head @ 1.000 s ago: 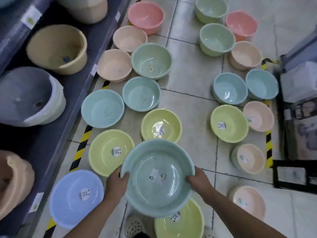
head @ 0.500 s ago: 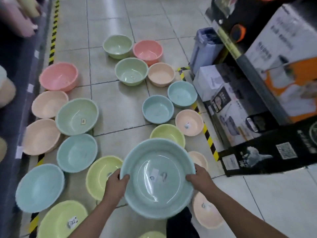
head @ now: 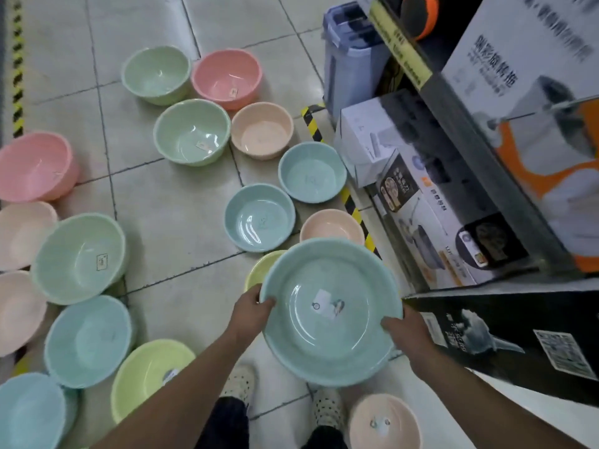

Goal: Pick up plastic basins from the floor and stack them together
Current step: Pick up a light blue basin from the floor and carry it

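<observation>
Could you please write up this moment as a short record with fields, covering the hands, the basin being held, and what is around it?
held item: teal basin, upright, label inside
left hand: grips its left rim
right hand: grips its right rim
directly beneath: yellow-green basin, partly hidden
floor: many basins, all upright, none stacked in view
right side: shelf of boxed goods
</observation>
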A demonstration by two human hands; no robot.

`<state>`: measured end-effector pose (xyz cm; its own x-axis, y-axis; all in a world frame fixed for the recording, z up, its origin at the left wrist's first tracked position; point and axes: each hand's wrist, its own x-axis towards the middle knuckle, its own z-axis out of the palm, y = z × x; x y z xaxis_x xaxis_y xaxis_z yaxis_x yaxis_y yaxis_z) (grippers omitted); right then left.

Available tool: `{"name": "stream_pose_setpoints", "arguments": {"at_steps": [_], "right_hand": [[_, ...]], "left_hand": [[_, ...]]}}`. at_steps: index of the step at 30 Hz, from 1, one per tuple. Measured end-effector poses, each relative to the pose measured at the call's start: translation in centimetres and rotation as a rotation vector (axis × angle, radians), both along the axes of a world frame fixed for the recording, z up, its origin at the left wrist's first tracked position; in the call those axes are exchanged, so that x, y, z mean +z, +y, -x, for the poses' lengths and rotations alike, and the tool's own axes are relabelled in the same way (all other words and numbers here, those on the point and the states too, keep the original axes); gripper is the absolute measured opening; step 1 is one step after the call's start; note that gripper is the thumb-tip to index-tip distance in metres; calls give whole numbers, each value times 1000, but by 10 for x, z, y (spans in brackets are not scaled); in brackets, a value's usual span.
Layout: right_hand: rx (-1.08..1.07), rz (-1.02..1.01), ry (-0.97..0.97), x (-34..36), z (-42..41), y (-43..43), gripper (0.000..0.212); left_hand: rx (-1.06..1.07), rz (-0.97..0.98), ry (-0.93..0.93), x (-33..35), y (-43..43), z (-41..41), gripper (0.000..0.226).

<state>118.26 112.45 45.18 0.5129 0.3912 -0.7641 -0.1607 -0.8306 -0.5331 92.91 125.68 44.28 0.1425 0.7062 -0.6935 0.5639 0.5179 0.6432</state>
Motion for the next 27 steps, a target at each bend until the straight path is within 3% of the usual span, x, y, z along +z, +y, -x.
{"name": "stream_pose_setpoints", "arguments": {"at_steps": [5,11,20,27], "right_hand": [[-84,14,-79,-74,-35,40,26],[-129,21,-299,-189,-65,92,27],[-196,-8,-372,-357,-92,143,30],[-188,-1,-323,-432,-94,150,36]], "left_hand": [[-4,40,-12,-72,58,-50,17],[-83,77,-18,-204,130,-102,21],[-284,-227,120,-367,208,-165,25],[-401,-290,142,-443,224,-168,25]]}}
